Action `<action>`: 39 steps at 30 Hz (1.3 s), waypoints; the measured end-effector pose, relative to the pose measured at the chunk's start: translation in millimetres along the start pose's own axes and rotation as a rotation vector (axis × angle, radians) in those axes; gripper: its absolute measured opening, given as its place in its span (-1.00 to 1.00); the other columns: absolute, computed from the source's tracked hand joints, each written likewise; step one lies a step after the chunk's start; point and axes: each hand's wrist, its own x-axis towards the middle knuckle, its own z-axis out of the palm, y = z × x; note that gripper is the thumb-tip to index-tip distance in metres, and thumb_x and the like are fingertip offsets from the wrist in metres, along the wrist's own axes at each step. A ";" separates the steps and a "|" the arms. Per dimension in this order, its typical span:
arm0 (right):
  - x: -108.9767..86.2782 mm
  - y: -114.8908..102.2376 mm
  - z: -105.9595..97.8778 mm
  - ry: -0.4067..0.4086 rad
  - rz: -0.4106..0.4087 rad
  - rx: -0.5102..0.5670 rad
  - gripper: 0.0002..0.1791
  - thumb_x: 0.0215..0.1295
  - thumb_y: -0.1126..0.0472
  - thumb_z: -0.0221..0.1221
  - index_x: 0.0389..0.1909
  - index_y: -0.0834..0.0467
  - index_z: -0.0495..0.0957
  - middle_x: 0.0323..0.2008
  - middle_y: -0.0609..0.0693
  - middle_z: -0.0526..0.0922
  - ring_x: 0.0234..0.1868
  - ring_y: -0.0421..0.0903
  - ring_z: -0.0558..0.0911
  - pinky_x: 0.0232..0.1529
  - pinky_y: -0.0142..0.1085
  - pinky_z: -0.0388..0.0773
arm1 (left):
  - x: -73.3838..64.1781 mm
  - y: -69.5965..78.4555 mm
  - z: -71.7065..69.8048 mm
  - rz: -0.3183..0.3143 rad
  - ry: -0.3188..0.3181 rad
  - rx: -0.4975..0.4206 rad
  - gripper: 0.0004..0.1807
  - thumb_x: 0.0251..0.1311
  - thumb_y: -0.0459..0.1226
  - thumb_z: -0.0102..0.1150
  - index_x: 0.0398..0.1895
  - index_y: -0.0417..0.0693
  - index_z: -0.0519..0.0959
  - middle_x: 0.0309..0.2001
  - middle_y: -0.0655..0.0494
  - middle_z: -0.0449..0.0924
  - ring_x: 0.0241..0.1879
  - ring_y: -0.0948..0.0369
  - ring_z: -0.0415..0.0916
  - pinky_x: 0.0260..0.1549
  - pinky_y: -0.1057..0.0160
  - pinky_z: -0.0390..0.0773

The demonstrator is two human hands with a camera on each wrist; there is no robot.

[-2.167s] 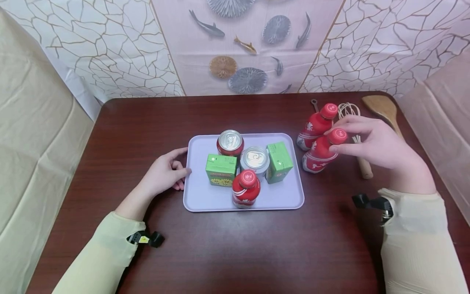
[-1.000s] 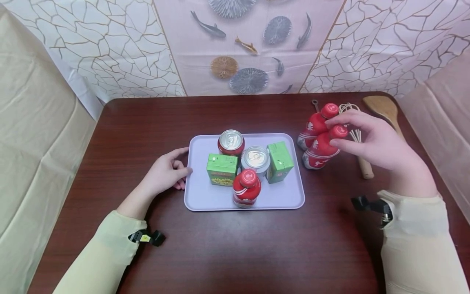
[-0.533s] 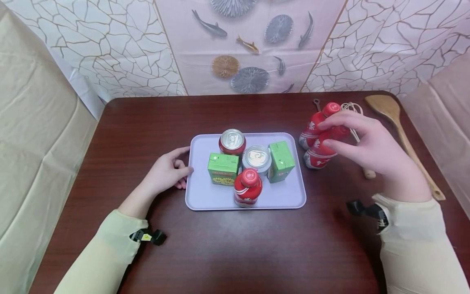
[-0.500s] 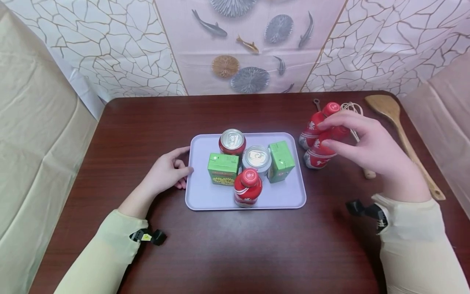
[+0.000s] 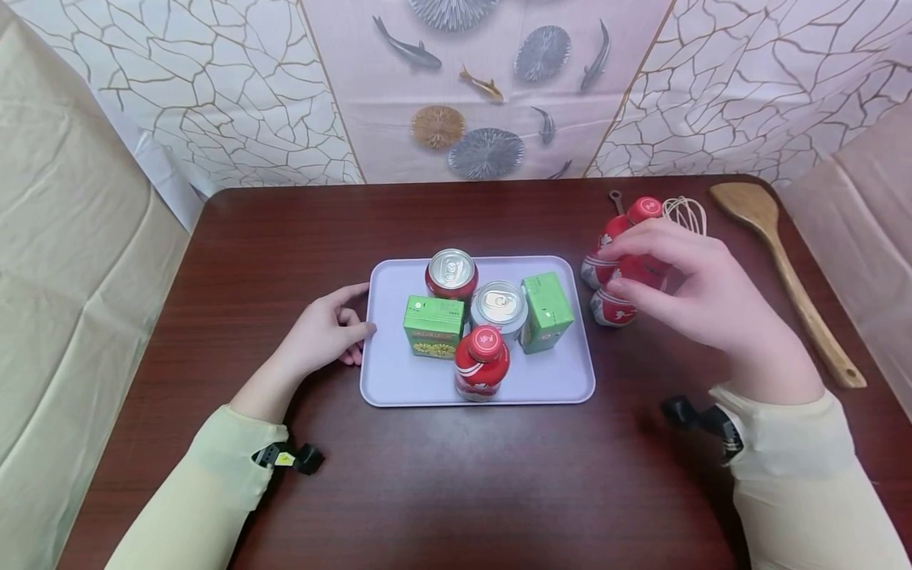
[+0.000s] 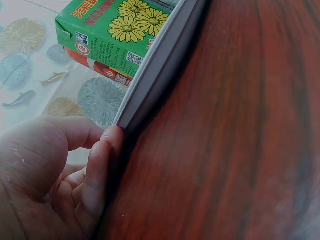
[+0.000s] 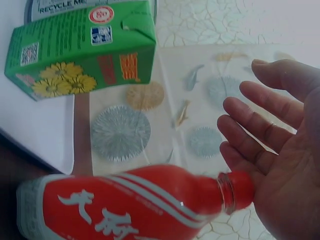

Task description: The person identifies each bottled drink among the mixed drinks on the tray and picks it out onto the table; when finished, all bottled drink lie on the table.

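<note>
Two red bottles stand side by side on the dark wooden tabletop (image 5: 442,491), just right of a lavender tray (image 5: 399,380). The right hand (image 5: 694,297) is at the nearer red bottle (image 5: 616,305): in the right wrist view the bottle's cap end presses into the palm while the fingers (image 7: 250,127) spread out, only loosely bent, not wrapped round it. The head view shows the thumb and forefinger curving over its neck. The farther red bottle (image 5: 620,233) stands touching or just behind it, its cap clear of the hand.

The left hand (image 5: 321,336) rests on the tabletop at the tray's left edge, fingers loosely curled, a fingertip (image 6: 112,137) touching the rim and gripping nothing.

On the tray stand a red can (image 5: 450,273), a silver can (image 5: 499,305), two green cartons (image 5: 432,324) (image 5: 545,311) and a third red bottle (image 5: 482,366), packed close together. A wire whisk (image 5: 685,212) lies behind the right hand, and a wooden spatula (image 5: 784,269) lies further right, well apart from the tray.
</note>
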 end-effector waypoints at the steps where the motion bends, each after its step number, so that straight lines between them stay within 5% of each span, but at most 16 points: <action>1: 0.0 -1.0 1.1 -0.003 -0.012 0.004 -0.42 -0.15 0.60 0.51 -0.02 0.18 0.74 -0.06 0.00 0.74 -0.05 -0.32 0.58 -0.46 -0.54 0.46 | -0.1 0.0 0.0 -0.001 0.001 0.002 -0.22 0.31 -0.28 0.31 0.58 0.04 0.24 -0.48 -0.08 0.64 -0.61 0.03 0.66 -0.58 0.16 0.72; 8: 2.4 -7.3 7.6 -0.049 -0.078 0.041 -0.42 -0.18 0.55 0.53 -0.03 0.16 0.74 -0.06 -0.02 0.72 0.04 -0.28 0.59 -0.18 -0.59 0.56 | -0.3 -0.9 0.4 -0.003 0.000 0.002 -0.22 0.32 -0.29 0.31 0.58 0.03 0.24 -0.48 -0.07 0.64 -0.61 0.03 0.66 -0.58 0.16 0.72; 19: 3.0 -18.4 19.3 -0.107 -0.053 0.090 -0.43 -0.12 0.58 0.51 0.00 0.18 0.71 -0.06 -0.05 0.70 -0.01 -0.35 0.58 -0.07 -0.60 0.63 | -0.1 -1.2 1.6 -0.006 -0.002 -0.005 -0.22 0.31 -0.30 0.30 0.58 0.04 0.25 -0.48 -0.07 0.63 -0.61 0.03 0.66 -0.58 0.16 0.72; 27: 5.4 -23.2 33.5 -0.171 -0.128 0.121 -0.52 0.02 0.43 0.47 0.02 0.13 0.70 0.02 -0.11 0.66 -0.03 -0.26 0.56 -0.32 -0.51 0.47 | -0.6 -0.9 1.1 -0.011 0.002 -0.006 -0.22 0.32 -0.28 0.31 0.58 0.04 0.24 -0.48 -0.07 0.63 -0.61 0.02 0.66 -0.57 0.15 0.72; 34: 7.3 -30.1 46.9 -0.192 -0.234 0.161 -0.48 -0.02 0.36 0.49 0.06 0.17 0.68 0.02 -0.04 0.67 0.05 -0.16 0.58 0.06 -0.46 0.48 | -2.2 2.8 0.3 -0.012 0.009 0.004 -0.22 0.32 -0.25 0.31 0.58 0.07 0.24 -0.47 -0.08 0.64 -0.59 0.00 0.66 -0.55 0.14 0.73; 39: 5.7 -34.7 56.1 -0.236 -0.226 0.189 -0.40 -0.05 0.30 0.53 0.11 0.15 0.66 0.06 -0.06 0.65 0.10 -0.15 0.56 0.16 -0.44 0.48 | -2.5 3.6 0.4 -0.008 0.008 0.001 -0.21 0.32 -0.28 0.31 0.59 0.04 0.23 -0.48 -0.06 0.63 -0.60 0.01 0.66 -0.57 0.16 0.72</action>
